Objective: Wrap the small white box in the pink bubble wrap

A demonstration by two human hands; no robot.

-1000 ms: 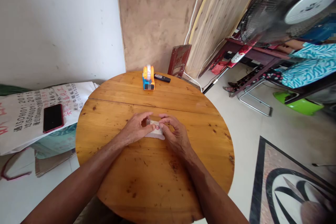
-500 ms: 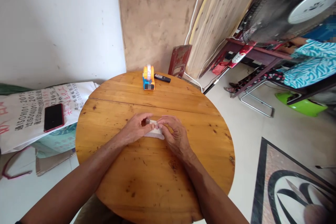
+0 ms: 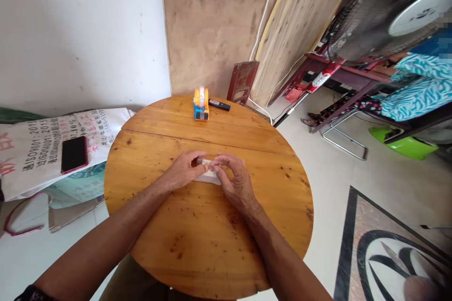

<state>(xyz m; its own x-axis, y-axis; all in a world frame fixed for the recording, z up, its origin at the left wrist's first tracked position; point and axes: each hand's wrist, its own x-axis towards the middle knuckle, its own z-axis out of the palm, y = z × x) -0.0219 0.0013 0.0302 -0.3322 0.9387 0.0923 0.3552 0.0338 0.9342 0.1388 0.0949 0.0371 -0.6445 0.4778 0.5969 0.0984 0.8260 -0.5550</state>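
While our half-closed hands (image 3: pixel 184 170) (image 3: pixel 236 179) hold the small pale piece (image 3: pixel 211 178), pulling too hard could rip it.

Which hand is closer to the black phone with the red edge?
Left. The left hand is over the wooden table, right of the phone; the right hand is farther right, past the left one.

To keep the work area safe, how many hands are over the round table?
2: the left hand at the left of the small whitish piece, the right hand at its right. Parts of both are hidden, but no other hand shows over the round table.
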